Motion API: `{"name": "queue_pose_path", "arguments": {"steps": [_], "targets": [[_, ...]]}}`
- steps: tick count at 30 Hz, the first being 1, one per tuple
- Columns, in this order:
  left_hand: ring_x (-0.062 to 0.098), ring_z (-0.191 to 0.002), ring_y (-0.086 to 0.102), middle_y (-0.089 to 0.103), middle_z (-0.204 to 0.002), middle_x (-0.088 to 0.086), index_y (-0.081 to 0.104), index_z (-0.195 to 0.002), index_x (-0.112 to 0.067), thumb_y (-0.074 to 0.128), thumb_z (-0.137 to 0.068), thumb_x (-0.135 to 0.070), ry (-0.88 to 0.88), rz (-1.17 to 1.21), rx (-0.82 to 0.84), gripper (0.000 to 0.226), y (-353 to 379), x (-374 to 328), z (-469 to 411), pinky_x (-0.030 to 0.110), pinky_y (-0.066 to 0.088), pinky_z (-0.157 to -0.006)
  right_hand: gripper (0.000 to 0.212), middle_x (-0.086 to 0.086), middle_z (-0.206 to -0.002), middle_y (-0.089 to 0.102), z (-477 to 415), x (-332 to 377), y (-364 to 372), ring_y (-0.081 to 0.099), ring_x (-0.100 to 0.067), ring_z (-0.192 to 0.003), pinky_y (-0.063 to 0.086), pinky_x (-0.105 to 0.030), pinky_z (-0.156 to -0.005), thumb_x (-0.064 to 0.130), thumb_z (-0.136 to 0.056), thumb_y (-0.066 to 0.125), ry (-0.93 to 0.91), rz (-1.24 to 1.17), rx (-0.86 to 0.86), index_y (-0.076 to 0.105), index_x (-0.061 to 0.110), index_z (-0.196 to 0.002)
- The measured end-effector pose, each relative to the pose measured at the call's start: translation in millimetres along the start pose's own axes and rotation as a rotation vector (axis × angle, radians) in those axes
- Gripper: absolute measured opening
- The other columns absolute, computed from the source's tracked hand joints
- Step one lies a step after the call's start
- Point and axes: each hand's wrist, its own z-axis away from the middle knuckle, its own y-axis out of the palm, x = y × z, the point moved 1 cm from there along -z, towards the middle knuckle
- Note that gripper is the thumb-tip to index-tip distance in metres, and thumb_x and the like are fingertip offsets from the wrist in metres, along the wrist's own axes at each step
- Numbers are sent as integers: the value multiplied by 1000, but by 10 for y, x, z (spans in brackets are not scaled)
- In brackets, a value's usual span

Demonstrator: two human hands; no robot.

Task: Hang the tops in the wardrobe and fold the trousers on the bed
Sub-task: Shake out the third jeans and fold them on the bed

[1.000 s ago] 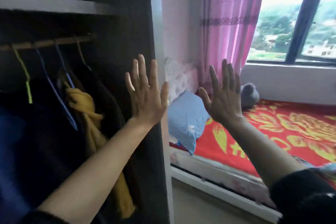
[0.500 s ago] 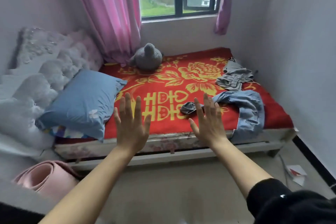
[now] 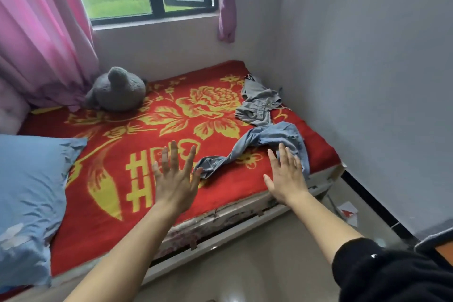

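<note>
Crumpled light-blue jeans (image 3: 264, 141) lie on the red and yellow bed cover (image 3: 152, 144), near its front right corner. Behind them, by the wall, lies a crumpled grey garment (image 3: 258, 105). My left hand (image 3: 175, 176) is held out flat over the cover, fingers spread, just left of the jeans' twisted leg end. Over the front edge of the bed my right hand (image 3: 285, 176) is also flat and spread, its fingertips at the jeans' near edge. Neither hand holds anything. The wardrobe is out of view.
A blue pillow (image 3: 31, 191) lies at the bed's left end. A grey plush toy (image 3: 117, 91) sits at the back by the pink curtain (image 3: 41, 32). The grey wall (image 3: 367, 81) closes the right side. Papers (image 3: 348, 211) lie on the floor.
The view swung from the wardrobe to the bed, then closer to its right end. Both hands stayed flat and spread and now reach over the bed, the right one at the jeans.
</note>
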Motion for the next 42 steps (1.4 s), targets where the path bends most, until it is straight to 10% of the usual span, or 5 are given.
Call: {"name": "queue_pose_path", "arguments": {"steps": [17,32,37,42], "targets": [[32,-149,-11,-18,-161,11,-6,-155,-34,32,-98,-56,362,3,230,71,1353,-2040,-2935,52,12,-118,72,-18,-165,0,-1761,-2313,777,1,-33,-152,17,-47,-121,48,-101,39,452,-126,192,12,12,-157],[32,-149,-2,-4,-162,16,9,-156,-17,47,-94,-21,153,12,556,73,3873,-3541,-5013,45,14,-120,66,-17,-164,6,-4569,-4008,2762,12,-33,-151,20,-47,-119,33,-103,42,511,-558,426,9,16,-158],[33,-148,10,5,-163,13,13,-155,-10,44,-91,-9,137,148,576,71,4563,-3662,-5345,42,17,-117,95,-13,-161,25,-4876,-3984,3266,29,-29,-146,27,-42,-118,33,-95,58,562,-710,446,-12,19,-157],[44,-124,47,49,-138,25,2,-156,-23,49,-83,-16,38,177,807,87,4924,-3516,-5008,49,42,-96,75,-4,-140,58,-4445,-3645,3657,54,-28,-126,45,-31,-100,11,-85,57,195,-609,854,34,32,-152]]}}
